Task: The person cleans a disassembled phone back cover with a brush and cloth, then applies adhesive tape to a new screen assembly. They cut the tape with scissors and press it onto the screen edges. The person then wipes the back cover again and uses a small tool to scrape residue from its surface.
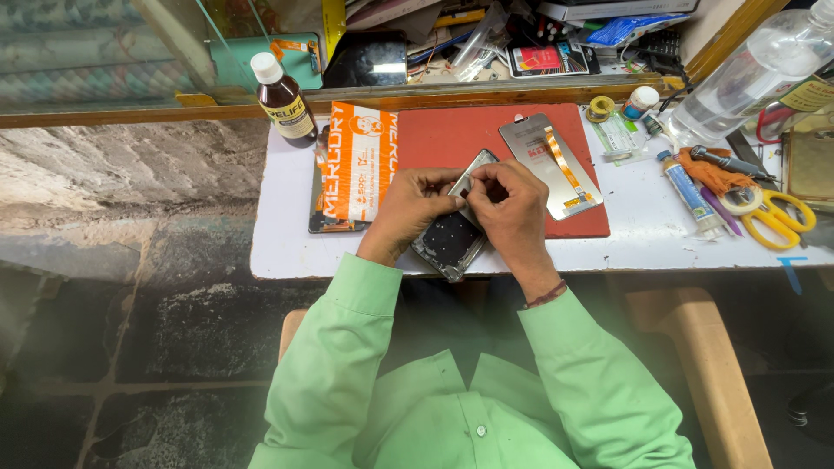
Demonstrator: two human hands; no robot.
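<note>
Both my hands hold an opened phone body (452, 239) over the near edge of the red mat (452, 135). My left hand (413, 208) grips its left side, thumb on the upper part. My right hand (512, 208) grips the right side, with fingertips pinching at a small silver part near the top of the frame. The phone's dark inside faces up. A separate grey screen panel (547, 161) with an orange flex strip lies on the mat just right of my hands.
An orange-and-white package (356, 165) lies left of the mat on the white worktop (643, 234). A brown bottle (282, 100) stands at back left. Right side: glue tube (691, 195), yellow scissors (773, 213), clear plastic bottle (751, 74), tape roll (599, 108). Cluttered shelf behind.
</note>
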